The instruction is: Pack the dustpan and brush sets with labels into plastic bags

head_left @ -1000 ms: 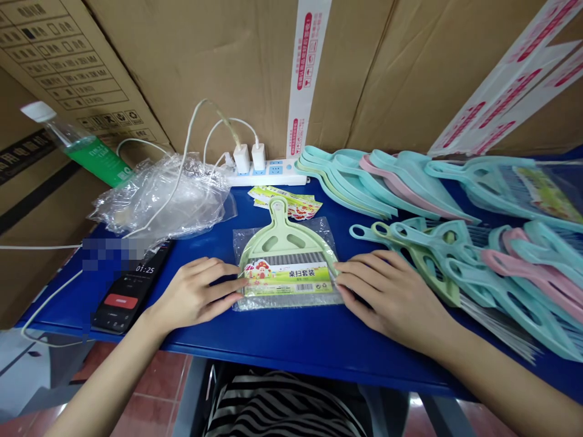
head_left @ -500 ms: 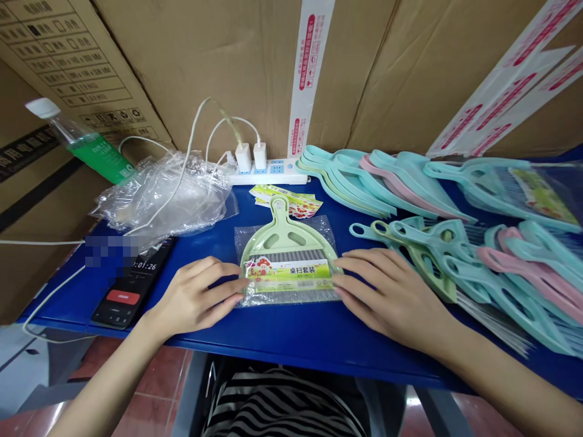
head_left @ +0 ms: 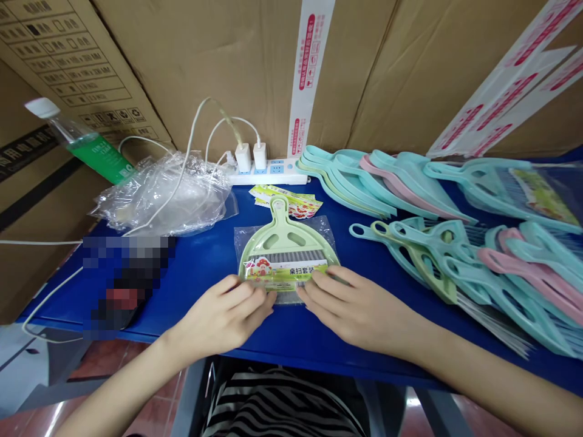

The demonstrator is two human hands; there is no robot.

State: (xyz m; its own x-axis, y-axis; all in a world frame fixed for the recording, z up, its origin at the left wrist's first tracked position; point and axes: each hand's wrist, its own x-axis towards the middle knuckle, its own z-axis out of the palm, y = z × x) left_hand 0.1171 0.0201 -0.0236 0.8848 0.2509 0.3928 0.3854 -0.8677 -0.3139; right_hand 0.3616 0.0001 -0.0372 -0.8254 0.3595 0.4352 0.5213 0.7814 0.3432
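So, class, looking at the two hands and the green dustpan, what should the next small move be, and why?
Probably pinch the near edge of the bagged green dustpan and raise it slightly: the left hand and right hand both have fingers around that edge, one towards each side, while the dustpan lies on the blue table.

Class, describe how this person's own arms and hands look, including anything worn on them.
The left hand and right hand are bare: no gloves, rings or bracelets show. The left forearm and right forearm are slim, with no sleeve, watch, cable or marking in view. Below them shows a garment with black and pale stripes.
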